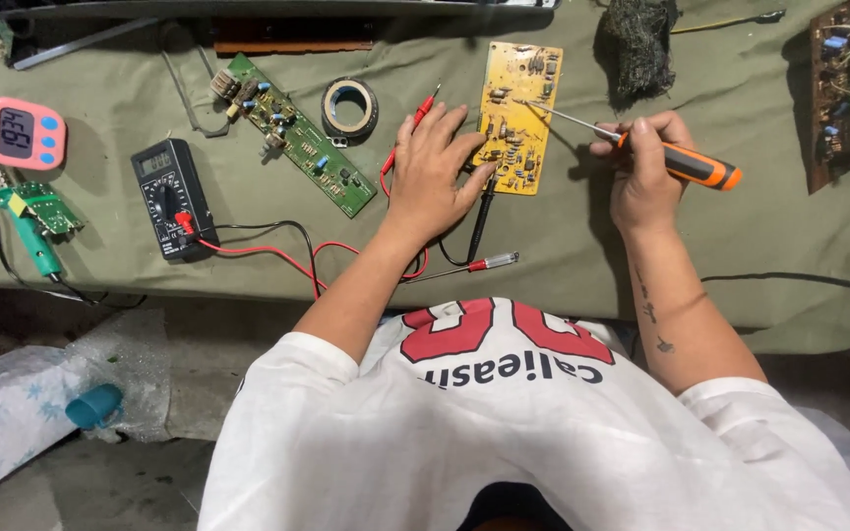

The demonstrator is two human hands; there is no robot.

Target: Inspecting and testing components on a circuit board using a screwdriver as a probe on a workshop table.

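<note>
A yellow circuit board [521,110] lies on the green cloth [582,246] in front of me. My left hand [432,172] rests flat beside it, fingertips pressing on its lower left corner. My right hand [644,167] grips an orange and black screwdriver [683,164], and the metal shaft reaches left so the tip touches the middle of the yellow board. A red test probe [415,123] and a black test probe [481,221] lie under and around my left hand.
A black multimeter [171,197] with red and black leads sits at left, next to a long green circuit board [292,133], a tape roll [350,106], a pink timer [22,132] and a soldering iron [36,236]. Another board [838,88] lies far right.
</note>
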